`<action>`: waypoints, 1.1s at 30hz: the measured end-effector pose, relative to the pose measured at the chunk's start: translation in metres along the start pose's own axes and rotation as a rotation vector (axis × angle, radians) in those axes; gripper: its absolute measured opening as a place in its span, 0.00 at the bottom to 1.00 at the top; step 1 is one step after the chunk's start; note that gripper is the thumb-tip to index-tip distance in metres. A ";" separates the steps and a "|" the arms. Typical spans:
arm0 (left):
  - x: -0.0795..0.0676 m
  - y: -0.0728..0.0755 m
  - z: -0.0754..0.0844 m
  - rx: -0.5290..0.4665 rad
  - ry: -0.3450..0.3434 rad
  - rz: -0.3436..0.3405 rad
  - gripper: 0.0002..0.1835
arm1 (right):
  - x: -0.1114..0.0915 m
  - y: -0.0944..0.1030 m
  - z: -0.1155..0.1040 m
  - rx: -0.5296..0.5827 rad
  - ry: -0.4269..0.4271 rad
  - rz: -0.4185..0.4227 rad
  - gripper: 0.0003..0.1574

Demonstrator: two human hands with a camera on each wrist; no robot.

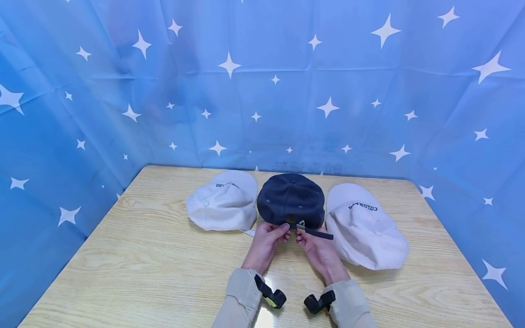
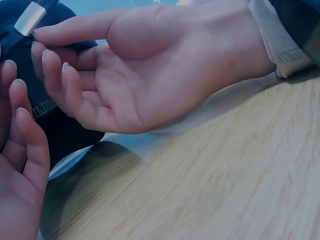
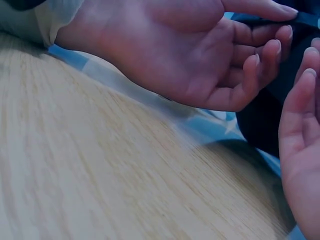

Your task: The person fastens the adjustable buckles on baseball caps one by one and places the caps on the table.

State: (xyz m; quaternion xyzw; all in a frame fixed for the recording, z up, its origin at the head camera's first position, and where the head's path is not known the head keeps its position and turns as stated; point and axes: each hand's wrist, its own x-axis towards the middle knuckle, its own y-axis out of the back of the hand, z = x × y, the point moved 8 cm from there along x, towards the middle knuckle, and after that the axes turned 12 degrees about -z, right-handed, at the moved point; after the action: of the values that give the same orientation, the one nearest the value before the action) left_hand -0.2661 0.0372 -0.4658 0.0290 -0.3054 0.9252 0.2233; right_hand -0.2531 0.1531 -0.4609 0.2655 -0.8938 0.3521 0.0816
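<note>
A dark navy baseball cap (image 1: 292, 198) sits at the middle of the table's far half, its back strap turned towards me. My left hand (image 1: 265, 241) pinches the strap just left of the metal buckle (image 1: 301, 226) between thumb and fingers. On the other side, my right hand (image 1: 321, 254) holds the strap at the buckle; the left wrist view shows its thumb tip against the metal. The loose strap end (image 1: 321, 234) sticks out to the right, across the right hand. Pale embroidered lettering (image 2: 44, 108) shows on the dark cap behind the fingers.
Left of the dark cap lies a white cap (image 1: 219, 207) with dark lettering, its strap (image 1: 249, 232) lying on the wood. A second white cap (image 1: 369, 232) lies close on the right. The wooden table (image 1: 135, 255) ends at a blue star-patterned curtain (image 1: 262, 91).
</note>
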 end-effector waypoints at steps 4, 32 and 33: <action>0.000 -0.001 -0.001 0.007 0.007 -0.006 0.03 | 0.000 0.000 0.000 -0.036 -0.007 0.013 0.17; -0.001 -0.002 -0.005 0.270 0.060 0.016 0.13 | 0.000 0.005 0.002 -0.184 -0.035 0.071 0.09; -0.002 -0.001 -0.006 0.281 0.063 0.021 0.14 | 0.000 0.005 0.002 -0.187 -0.034 0.068 0.11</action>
State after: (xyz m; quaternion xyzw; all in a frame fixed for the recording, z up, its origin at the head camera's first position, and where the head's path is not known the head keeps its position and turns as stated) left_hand -0.2636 0.0408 -0.4700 0.0275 -0.1660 0.9616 0.2170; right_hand -0.2556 0.1547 -0.4649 0.2323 -0.9325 0.2649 0.0791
